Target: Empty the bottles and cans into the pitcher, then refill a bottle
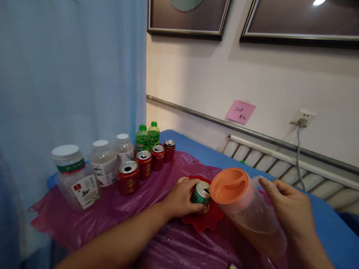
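My left hand [182, 197] is wrapped round a green can [201, 195] with an opened silver top. The can stands on a red scalloped mat [206, 221]. In my right hand [291, 203], gripped by its handle, is a clear plastic pitcher [258, 224] with an orange lid [230, 186]. It tilts to the left, its lid edge right beside the can's opening. Cloudy pale liquid lies in the pitcher's lower part. Whether any liquid is flowing out, I cannot tell.
Several red cans [128, 178] stand in a row at the left. Behind them are plastic jars with white lids [103, 164] and two green bottles [143, 140]. A purple plastic sheet [168, 246] covers part of the blue surface [185, 144]. A radiator [263, 157] lines the wall.
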The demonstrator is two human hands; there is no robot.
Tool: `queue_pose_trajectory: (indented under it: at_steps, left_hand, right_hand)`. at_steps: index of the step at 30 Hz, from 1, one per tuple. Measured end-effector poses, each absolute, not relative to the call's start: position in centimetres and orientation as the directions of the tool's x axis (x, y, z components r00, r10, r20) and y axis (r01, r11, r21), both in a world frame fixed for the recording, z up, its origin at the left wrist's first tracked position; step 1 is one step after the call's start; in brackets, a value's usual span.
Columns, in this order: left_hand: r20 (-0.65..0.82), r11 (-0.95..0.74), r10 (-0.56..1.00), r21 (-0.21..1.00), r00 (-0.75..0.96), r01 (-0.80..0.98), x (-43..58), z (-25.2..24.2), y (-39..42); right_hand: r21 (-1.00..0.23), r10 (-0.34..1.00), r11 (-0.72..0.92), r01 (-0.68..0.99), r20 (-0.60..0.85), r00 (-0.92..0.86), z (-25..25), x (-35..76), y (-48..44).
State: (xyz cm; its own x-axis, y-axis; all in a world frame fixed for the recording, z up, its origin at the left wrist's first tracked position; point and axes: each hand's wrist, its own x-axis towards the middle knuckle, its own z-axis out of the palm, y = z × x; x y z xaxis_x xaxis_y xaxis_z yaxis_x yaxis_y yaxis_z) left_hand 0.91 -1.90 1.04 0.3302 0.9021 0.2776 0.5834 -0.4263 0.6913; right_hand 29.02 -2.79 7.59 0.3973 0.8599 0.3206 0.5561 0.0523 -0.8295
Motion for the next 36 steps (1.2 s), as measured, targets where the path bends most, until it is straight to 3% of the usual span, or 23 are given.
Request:
queue_pose_trajectory:
  at_steps: [36]
  left_hand:
    - [0.27, -0.437, 0.895, 0.69, 0.355, 0.577, 0.84, 1.36, -1.97]
  right_hand:
    - [-0.825, 0.855, 0.054, 0.563, 0.329, 0.4, 7.56, 29.07, -3.12]
